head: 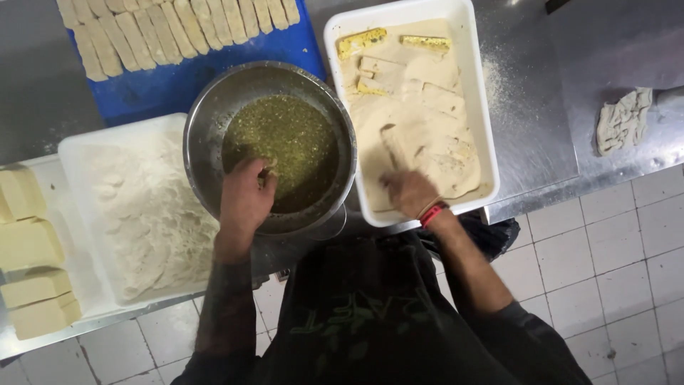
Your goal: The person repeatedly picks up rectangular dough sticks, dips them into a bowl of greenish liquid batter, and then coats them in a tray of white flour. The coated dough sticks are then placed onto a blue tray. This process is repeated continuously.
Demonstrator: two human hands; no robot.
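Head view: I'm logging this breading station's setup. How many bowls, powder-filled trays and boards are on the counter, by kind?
Metal bowl: 1
White tray of flour: 1
White tray of crumbs: 1
Blue board: 1
Total: 4

**One head camera, looking straight down**

The single view hangs above the table (534,142), facing almost straight down, fairly near. The fingers (260,175) sit at mid-frame; beyond them the table fills the upper picture, and below them shows tiled floor (605,271).

Both hands (246,196) (407,191) lowered, fingers curled
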